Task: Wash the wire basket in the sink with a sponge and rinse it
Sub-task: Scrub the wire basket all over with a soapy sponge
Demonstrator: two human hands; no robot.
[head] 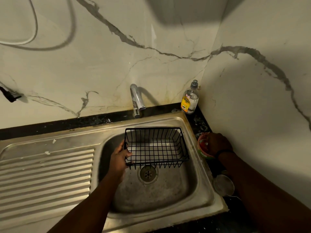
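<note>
A black wire basket (155, 147) hangs upright over the steel sink bowl (193, 180), above the drain (148, 173). My left hand (118, 161) grips the basket's left end, thumb over the rim. My right hand (217, 143) reaches into a small red-and-green tub (202, 153) on the counter to the right of the sink; its fingertips are hidden inside the tub, and no sponge is visible. The chrome tap (137, 100) stands behind the sink with no water running.
A dish soap bottle (190, 99) stands in the back right corner. A ribbed steel draining board (45, 174) lies to the left. A round metal strainer (223, 184) rests on the dark counter under my right forearm. Marble walls close in behind and right.
</note>
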